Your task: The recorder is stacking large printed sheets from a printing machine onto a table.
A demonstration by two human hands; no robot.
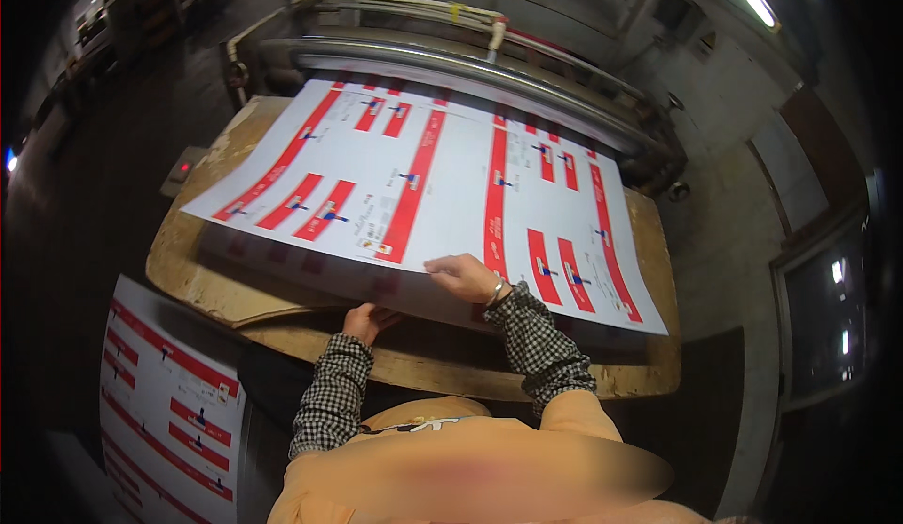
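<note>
A large white printed sheet [458, 181] with red bands and small blue marks reaches from the machine's rollers toward me, its near edge lifted off the wooden table. My right hand [461, 277] is closed on that near edge, close to its middle. Lower and to the left, my left hand [370, 321] is at the edge of a shaded layer [310, 270] beneath the sheet. Its fingers are bent and partly hidden, so what they hold cannot be made out. Checked sleeves cover both forearms.
The worn wooden table [188, 275] has rounded corners. Across its far side runs a roller machine [470, 72] with metal rollers and pipes. Similar printed sheets [165, 402] stand low at the left. A small box with a red light [184, 167] sits by the table's left edge.
</note>
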